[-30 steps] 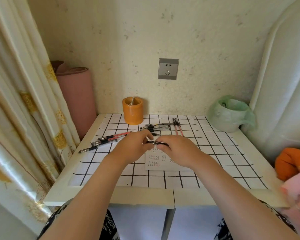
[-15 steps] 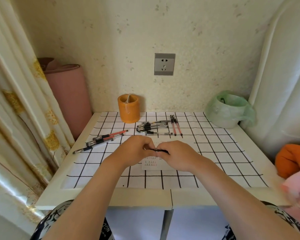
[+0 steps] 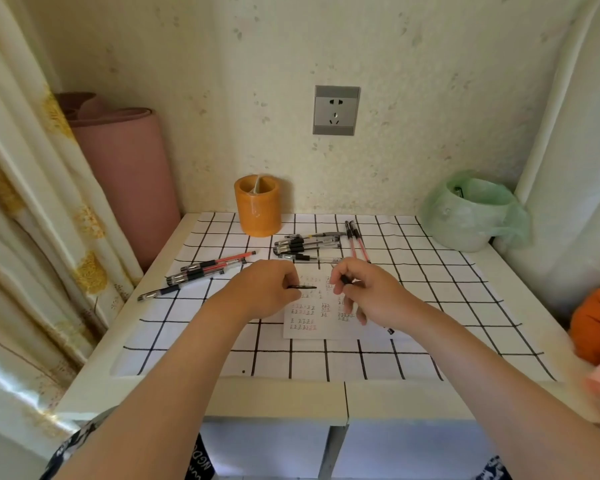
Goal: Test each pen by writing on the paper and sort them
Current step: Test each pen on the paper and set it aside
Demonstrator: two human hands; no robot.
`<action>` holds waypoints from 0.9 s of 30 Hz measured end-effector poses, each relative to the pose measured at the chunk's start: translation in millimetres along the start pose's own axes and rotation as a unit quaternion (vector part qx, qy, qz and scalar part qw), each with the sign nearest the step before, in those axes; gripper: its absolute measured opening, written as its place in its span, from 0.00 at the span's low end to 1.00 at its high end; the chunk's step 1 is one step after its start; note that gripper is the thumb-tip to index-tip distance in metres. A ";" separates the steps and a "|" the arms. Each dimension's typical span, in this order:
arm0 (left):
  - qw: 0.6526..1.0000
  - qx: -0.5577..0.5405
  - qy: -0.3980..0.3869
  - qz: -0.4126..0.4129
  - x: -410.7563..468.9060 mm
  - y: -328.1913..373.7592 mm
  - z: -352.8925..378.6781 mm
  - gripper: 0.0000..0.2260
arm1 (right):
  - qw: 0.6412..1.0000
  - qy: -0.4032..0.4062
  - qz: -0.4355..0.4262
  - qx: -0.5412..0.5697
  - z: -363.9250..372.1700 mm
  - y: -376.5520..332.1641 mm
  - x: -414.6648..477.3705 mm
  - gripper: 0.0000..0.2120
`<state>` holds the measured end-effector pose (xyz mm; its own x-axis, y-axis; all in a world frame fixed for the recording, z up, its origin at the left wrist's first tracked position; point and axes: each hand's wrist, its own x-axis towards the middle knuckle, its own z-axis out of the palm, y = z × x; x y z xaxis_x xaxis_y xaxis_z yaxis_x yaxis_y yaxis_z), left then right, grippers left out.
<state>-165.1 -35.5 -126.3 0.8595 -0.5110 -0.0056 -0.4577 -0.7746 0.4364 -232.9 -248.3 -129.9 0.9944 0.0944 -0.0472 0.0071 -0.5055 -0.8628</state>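
My left hand (image 3: 267,292) pinches a short black pen cap (image 3: 303,287) that points right over the paper. My right hand (image 3: 371,296) grips a pen (image 3: 345,279) by its dark front section; the pen's tail end shows below the hand. Both hands hover over a small white paper (image 3: 307,327) covered with rows of written marks. A few black pens (image 3: 305,245) lie in a bunch behind the paper. Two red pens (image 3: 355,240) lie to their right. Several mixed pens (image 3: 205,270) lie at the left.
An orange pen holder (image 3: 257,209) stands at the back of the checked table mat (image 3: 430,289). A bin lined with a green bag (image 3: 471,213) sits at the back right. A pink roll (image 3: 125,174) and a curtain stand left; orange and pink soft items lie right.
My hands were together on one pen over the paper. They have now moved apart, the cap staying in my left hand and the pen body in my right.
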 end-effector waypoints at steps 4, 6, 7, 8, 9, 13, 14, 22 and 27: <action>0.999 0.045 -0.028 -0.011 7.0 0.5 6.4 0.04 | 0.974 -0.001 0.051 0.222 0.1 0.8 0.7 0.24; 0.997 0.061 -0.047 -0.015 9.1 1.0 9.7 0.05 | 0.979 -0.003 0.039 0.202 2.0 6.0 0.6 0.25; 0.996 0.069 -0.055 -0.016 10.0 0.9 11.3 0.06 | 0.982 0.002 0.029 0.185 3.5 8.5 -0.2 0.23; 0.995 0.076 -0.062 -0.014 10.9 0.7 13.0 0.07 | 0.985 0.011 0.021 0.172 5.4 10.7 -1.2 0.19; 0.994 0.082 -0.067 -0.011 11.5 0.5 14.3 0.09 | 0.985 0.023 0.019 0.167 7.3 12.3 -2.2 0.14; 0.994 0.074 -0.076 0.007 14.7 -1.4 16.5 0.13 | 0.986 0.055 0.048 0.152 13.4 17.3 -0.9 0.12; 0.994 0.068 -0.082 0.010 15.3 -1.3 16.6 0.14 | 0.985 0.058 0.055 0.151 14.8 18.1 -0.1 0.12; 0.994 0.041 -0.100 0.007 16.6 0.9 17.8 0.14 | 0.996 0.053 0.029 0.059 17.9 21.2 2.7 0.04; 0.994 0.018 -0.104 0.002 16.3 -1.1 18.8 0.15 | 0.998 0.051 -0.022 0.015 21.1 24.8 1.8 0.08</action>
<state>-154.8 -50.0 -143.7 0.7941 -0.5769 -0.1913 -0.4721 -0.7837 0.4036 -233.2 -242.6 -162.0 0.9988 0.0277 0.0405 0.0488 -0.4768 -0.8777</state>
